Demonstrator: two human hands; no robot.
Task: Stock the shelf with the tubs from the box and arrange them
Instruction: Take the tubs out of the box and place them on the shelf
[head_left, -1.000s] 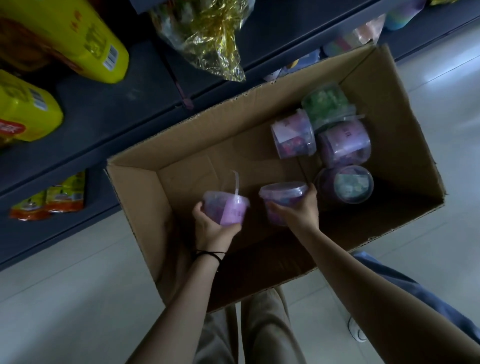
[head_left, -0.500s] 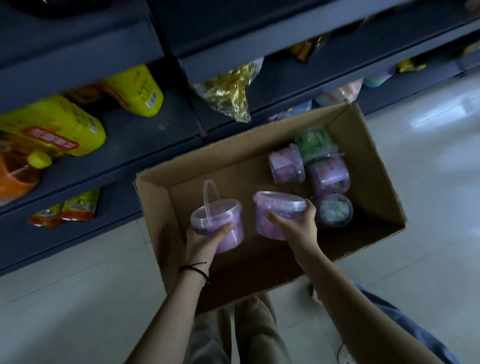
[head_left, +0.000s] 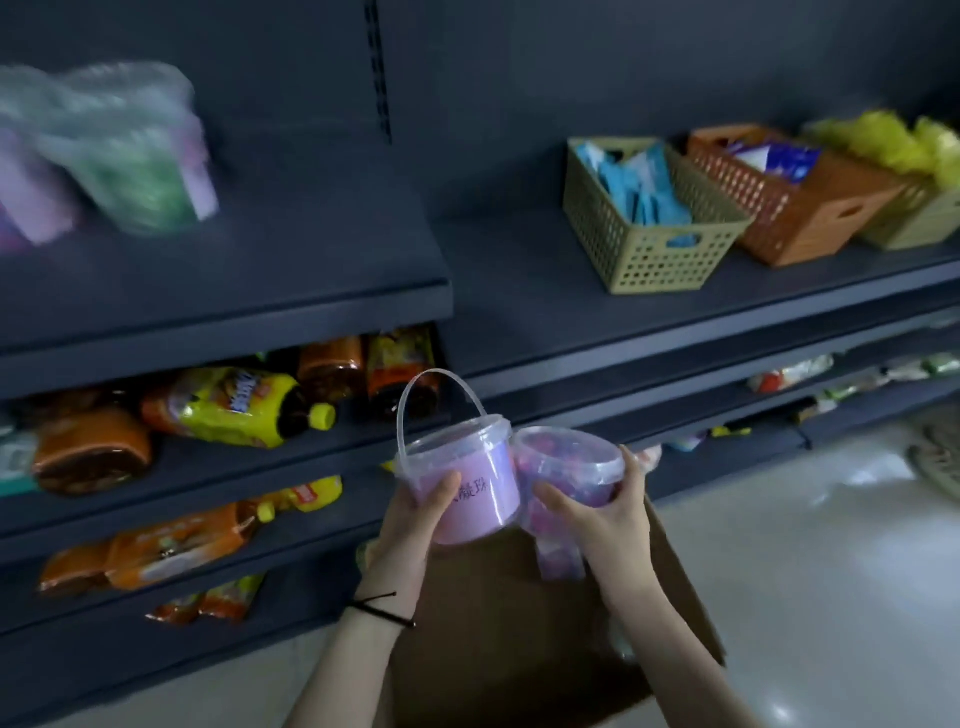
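My left hand grips a pink tub with a clear lid and an upright clear handle. Beside it, touching, my right hand holds a second purple tub tilted to the left. Both tubs are lifted in front of the dark shelf, above the cardboard box, whose inside is hidden behind my arms. Blurred tubs in pink and green stand on the upper shelf at the left.
A green basket, an orange basket and another basket with packets stand on the right shelf. Yellow and orange bottles and snack bags fill the lower shelves. Pale floor lies to the right.
Both hands have lifted the two tubs out of the box and up to shelf height. My view has swung up from the box to the shelves.
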